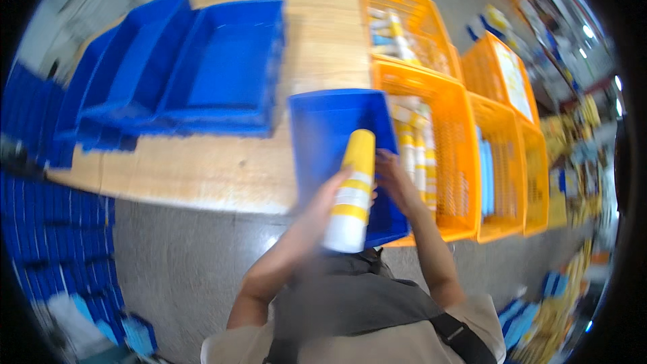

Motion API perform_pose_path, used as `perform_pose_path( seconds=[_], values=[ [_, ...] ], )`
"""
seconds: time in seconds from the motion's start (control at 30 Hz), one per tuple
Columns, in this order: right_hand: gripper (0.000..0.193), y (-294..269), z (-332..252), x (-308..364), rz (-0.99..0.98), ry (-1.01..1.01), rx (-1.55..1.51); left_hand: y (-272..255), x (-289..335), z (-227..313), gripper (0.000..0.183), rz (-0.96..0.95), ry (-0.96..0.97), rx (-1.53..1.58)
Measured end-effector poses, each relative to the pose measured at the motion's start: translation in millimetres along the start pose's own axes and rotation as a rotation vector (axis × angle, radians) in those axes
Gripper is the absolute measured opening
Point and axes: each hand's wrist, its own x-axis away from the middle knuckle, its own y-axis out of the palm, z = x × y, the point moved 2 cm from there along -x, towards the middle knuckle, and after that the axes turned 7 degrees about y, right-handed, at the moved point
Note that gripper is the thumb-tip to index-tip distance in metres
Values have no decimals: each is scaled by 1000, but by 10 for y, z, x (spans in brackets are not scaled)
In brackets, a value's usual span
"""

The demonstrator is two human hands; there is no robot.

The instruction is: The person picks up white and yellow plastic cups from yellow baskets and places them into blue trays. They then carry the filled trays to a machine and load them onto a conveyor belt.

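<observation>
My left hand (322,201) is wrapped round a yellow and white cylindrical tube (352,195), closed on its left side. The tube tilts, its yellow end pointing away from me and its white end toward my body. Just right of the tube, my right hand (399,182) has its fingers partly spread; whether a fingertip touches the tube is not clear. Both hands are over a blue plastic bin (313,118) at the table's near right edge. The bin's visible floor is bare, and the tube and my hands hide part of its inside.
More blue bins (232,61) stand at the left of the wooden table (189,172). On the right, an orange crate (455,155) holds several yellow and white tubes. Another orange crate (431,13) is beyond it. Stacked blue bins (57,222) fill the far left.
</observation>
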Motion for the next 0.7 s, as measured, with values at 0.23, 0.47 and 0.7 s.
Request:
perform_pose_path(
  seconds=[0.23,0.47,0.7],
  values=[
    [47,-52,435,-1066,-54,302,-517,199,97,164,50,165,-100,-352],
    [62,-74,254,-1023,-155,453,-788,-2,-202,281,71,67,144,-61],
    [52,298,340,-1276,-480,531,-556,-11,-267,517,63,236,72,-115]
  ],
)
